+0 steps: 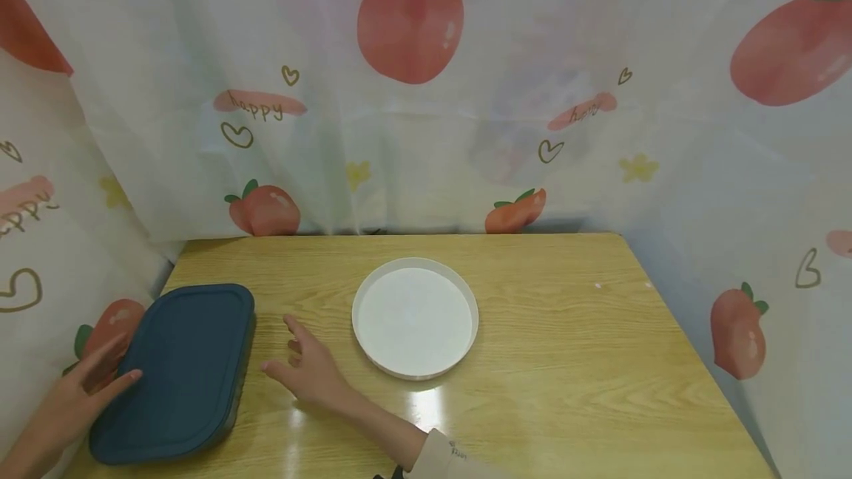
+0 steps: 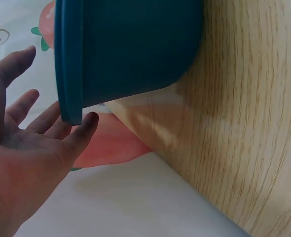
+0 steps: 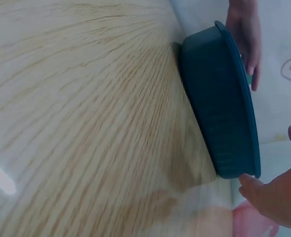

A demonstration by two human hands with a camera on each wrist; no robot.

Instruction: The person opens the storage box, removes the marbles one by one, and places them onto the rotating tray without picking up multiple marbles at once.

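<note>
A dark blue lidded storage box (image 1: 183,372) stands at the table's left side, its walls tapering down to the wood. My left hand (image 1: 69,405) is at the box's left edge, with the thumb reaching over the lid in the head view. From the left wrist, the fingers of this hand (image 2: 42,143) spread around and below the lid's rim (image 2: 69,59). On the other side of the box, my right hand (image 1: 309,372) hovers over the table with loosely bent fingers and holds nothing. In the right wrist view its fingertips (image 3: 248,181) appear near the box's end.
A round white tray (image 1: 413,320) with a low rim lies on the wooden table (image 1: 566,361), right of my right hand. A curtain (image 1: 426,139) printed with fruit hangs behind the table and along both sides. The box stands close to the left table edge.
</note>
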